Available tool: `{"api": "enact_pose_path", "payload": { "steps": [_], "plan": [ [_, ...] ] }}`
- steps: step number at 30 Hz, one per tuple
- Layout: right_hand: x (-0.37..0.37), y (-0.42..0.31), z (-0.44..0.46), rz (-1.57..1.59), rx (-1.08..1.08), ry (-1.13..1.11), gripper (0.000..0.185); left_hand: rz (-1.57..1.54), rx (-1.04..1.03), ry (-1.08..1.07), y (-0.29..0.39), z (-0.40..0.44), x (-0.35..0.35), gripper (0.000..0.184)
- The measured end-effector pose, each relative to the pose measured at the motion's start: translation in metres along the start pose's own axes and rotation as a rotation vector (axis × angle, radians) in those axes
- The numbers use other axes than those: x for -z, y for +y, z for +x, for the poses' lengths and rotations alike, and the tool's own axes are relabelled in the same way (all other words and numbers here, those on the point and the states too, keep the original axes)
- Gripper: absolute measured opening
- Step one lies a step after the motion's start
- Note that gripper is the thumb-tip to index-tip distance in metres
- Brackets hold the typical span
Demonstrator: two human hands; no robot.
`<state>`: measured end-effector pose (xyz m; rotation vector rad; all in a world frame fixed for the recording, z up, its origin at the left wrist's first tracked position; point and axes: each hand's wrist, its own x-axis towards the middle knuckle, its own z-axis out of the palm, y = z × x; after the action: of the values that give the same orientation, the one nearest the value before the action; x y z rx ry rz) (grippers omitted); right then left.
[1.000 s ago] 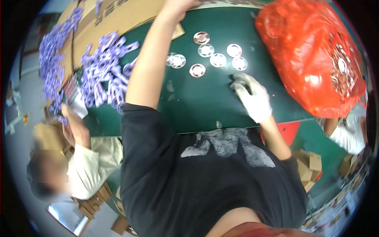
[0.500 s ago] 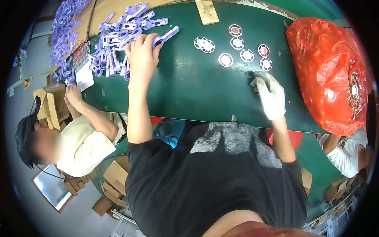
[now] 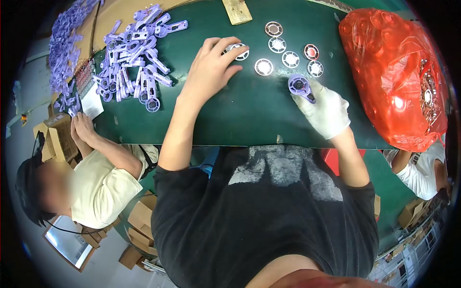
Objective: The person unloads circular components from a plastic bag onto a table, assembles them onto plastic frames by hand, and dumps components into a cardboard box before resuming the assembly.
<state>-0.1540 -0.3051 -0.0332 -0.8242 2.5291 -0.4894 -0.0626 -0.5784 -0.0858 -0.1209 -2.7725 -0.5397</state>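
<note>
My left hand (image 3: 206, 69), bare, reaches over two overlapping silver spoked discs (image 3: 242, 54). Its fingertips touch or hover just above them, the thumb stands apart, and the fingers partly cover the discs. In a white glove, my right hand (image 3: 324, 109) is closed on a purple plastic part (image 3: 298, 85) with a round ringed head turned up; the glove hides most of its handle. Several more spoked discs lie beyond, among them a silver disc (image 3: 263, 67), a reddish disc (image 3: 311, 52) and a brownish disc (image 3: 273, 29).
A pile of purple parts (image 3: 132, 57) covers the green table's left side. A red plastic bag (image 3: 384, 77) bulges at the right, and a wooden block (image 3: 237, 11) lies at the far edge. Co-workers sit on both sides; one person's hands (image 3: 82, 127) are by the left edge.
My left hand has left the purple pile and moved right to the overlapping discs. The purple part it held is now in my right hand. The view has shifted slightly.
</note>
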Motion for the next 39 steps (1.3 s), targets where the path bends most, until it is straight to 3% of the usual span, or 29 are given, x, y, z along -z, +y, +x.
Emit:
{"api": "enact_pose_path", "payload": {
  "steps": [1, 6, 10, 13, 17, 21, 27, 30, 33, 37, 39],
  "plan": [
    [0.002, 0.003, 0.001, 0.006, -0.033, -0.041, 0.046, 0.008, -0.013, 0.038, -0.007, -0.001, -0.007, 0.039],
    [0.007, 0.004, 0.007, 0.006, -0.052, -0.111, 0.042, -0.069, -0.026, 0.151, -0.005, 0.010, -0.019, 0.030],
    [0.005, 0.002, 0.010, 0.022, -0.009, -0.100, 0.038, -0.665, 0.131, -0.017, 0.060, 0.020, 0.003, 0.023],
    [0.002, 0.000, 0.010, 0.047, 0.001, -0.122, 0.035, -0.517, 0.102, -0.043, 0.087, 0.016, -0.014, 0.025],
    [-0.001, 0.004, 0.010, 0.092, 0.019, -0.150, 0.034, -0.592, 0.177, 0.016, 0.093, 0.015, -0.031, 0.036],
    [-0.001, 0.011, 0.007, 0.126, 0.059, -0.113, 0.033, -0.452, 0.010, 0.044, 0.087, 0.012, -0.025, 0.051],
    [0.012, 0.005, 0.007, 0.026, 0.072, -0.222, 0.030, -0.531, -0.107, -0.198, 0.072, 0.015, -0.016, 0.057],
    [0.007, 0.006, 0.004, 0.120, 0.042, -0.174, 0.030, -0.563, -0.078, -0.246, 0.076, 0.013, -0.015, 0.060],
    [0.004, 0.016, 0.004, 0.345, 0.181, -0.180, 0.036, -0.568, -0.111, -0.226, 0.077, 0.012, -0.016, 0.062],
    [0.010, 0.021, 0.010, 0.593, -0.069, -0.591, 0.050, -0.665, -0.190, -0.179, 0.081, 0.014, -0.017, 0.064],
    [-0.002, 0.023, 0.006, 0.651, 0.035, -0.430, 0.047, -0.722, -0.110, -0.147, 0.087, 0.015, -0.014, 0.061]
  ]
}}
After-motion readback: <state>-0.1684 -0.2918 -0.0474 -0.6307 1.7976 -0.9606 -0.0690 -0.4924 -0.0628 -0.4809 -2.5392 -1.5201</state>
